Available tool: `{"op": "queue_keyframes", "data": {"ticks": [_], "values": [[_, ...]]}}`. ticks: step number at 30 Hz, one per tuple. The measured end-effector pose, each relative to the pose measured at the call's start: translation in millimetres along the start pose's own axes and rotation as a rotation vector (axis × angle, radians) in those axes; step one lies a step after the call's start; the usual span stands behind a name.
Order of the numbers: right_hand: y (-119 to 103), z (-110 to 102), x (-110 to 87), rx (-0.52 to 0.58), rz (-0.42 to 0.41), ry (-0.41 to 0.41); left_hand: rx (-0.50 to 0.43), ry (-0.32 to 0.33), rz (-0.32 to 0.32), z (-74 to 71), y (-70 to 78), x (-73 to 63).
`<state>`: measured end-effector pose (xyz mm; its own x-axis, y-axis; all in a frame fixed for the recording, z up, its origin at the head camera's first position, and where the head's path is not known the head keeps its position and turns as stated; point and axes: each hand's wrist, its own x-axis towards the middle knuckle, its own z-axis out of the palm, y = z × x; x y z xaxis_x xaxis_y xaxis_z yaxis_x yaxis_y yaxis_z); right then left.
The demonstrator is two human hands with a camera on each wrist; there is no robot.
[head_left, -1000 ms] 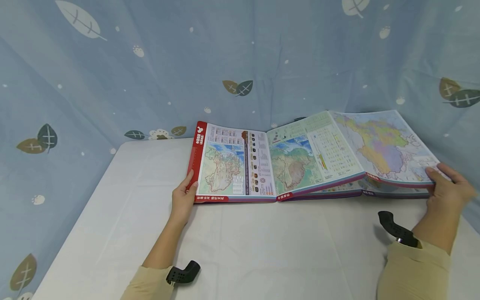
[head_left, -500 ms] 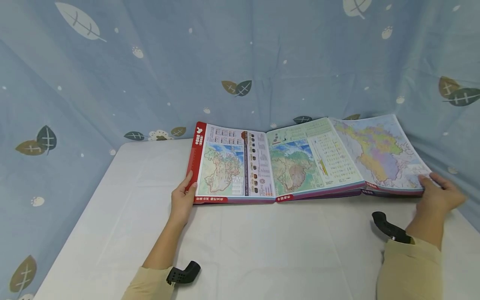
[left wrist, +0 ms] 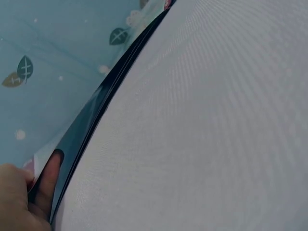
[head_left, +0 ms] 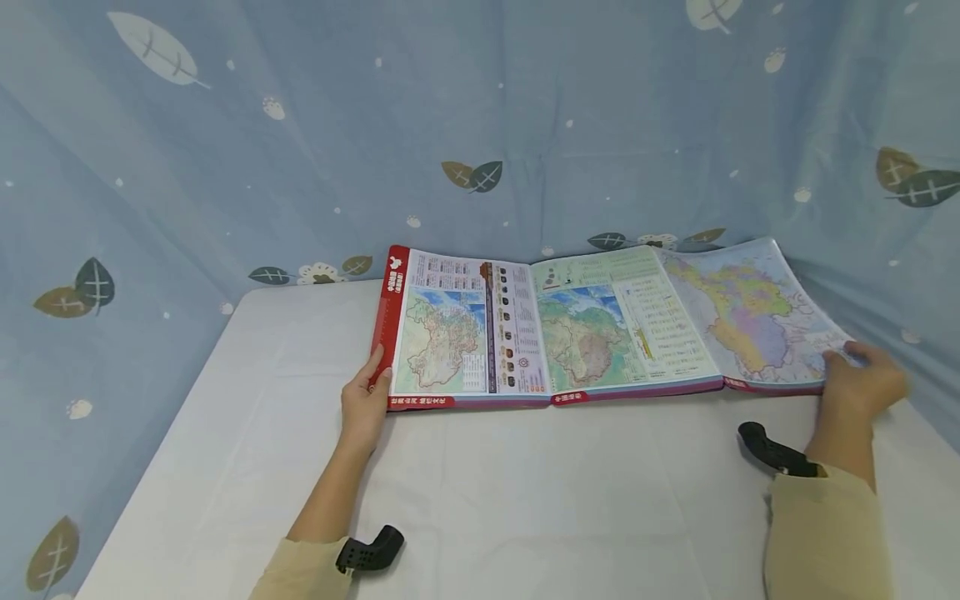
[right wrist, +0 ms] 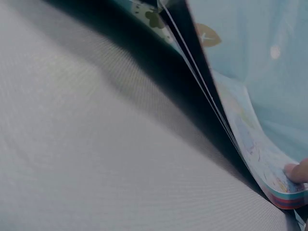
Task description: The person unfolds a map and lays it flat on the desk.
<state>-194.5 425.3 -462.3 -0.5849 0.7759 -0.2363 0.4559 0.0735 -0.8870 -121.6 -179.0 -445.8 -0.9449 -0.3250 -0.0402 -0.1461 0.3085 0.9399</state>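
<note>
A fold-out map (head_left: 517,333) lies spread in three panels near the back of the table, its left panel edged in red and its right panel showing a multicoloured map. My left hand (head_left: 365,407) grips the red left edge, thumb on top. In the left wrist view, the left fingers (left wrist: 48,185) lie against the dark underside. At the far right my right hand (head_left: 862,383) holds the front right corner, thumb on the page. The right wrist view shows the right thumb (right wrist: 297,172) on the curved-up right panel (right wrist: 255,149), with the other fingers mostly hidden.
The map rests over a white-covered table (head_left: 525,500), which extends in front and to the left. A blue curtain (head_left: 337,125) with leaf prints hangs behind and at both sides, close to the map's back edge. Black wrist devices (head_left: 371,550) protrude from both sleeves.
My right hand has come down and leftward with the right panels, and the gap between the stacked layers has closed. The left hand has stayed almost still at the red edge.
</note>
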Motion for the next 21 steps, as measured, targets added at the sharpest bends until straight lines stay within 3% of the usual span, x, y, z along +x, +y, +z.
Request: {"op": "queue_keyframes", "data": {"ticks": [9, 14, 21], "values": [[-10.6, -3.1, -13.4, -0.167, -0.102, -0.017, 0.006, 0.012, 0.007, -5.8, -2.4, -2.1], [-18.2, -1.1, -14.4, -0.143, -0.085, -0.023, -0.02, 0.014, -0.003, -5.8, -4.2, -1.5], [-25.4, 1.9, -10.9, -0.093, -0.039, 0.073, -0.031, 0.017, 0.002, 0.9, -6.2, 1.4]]}}
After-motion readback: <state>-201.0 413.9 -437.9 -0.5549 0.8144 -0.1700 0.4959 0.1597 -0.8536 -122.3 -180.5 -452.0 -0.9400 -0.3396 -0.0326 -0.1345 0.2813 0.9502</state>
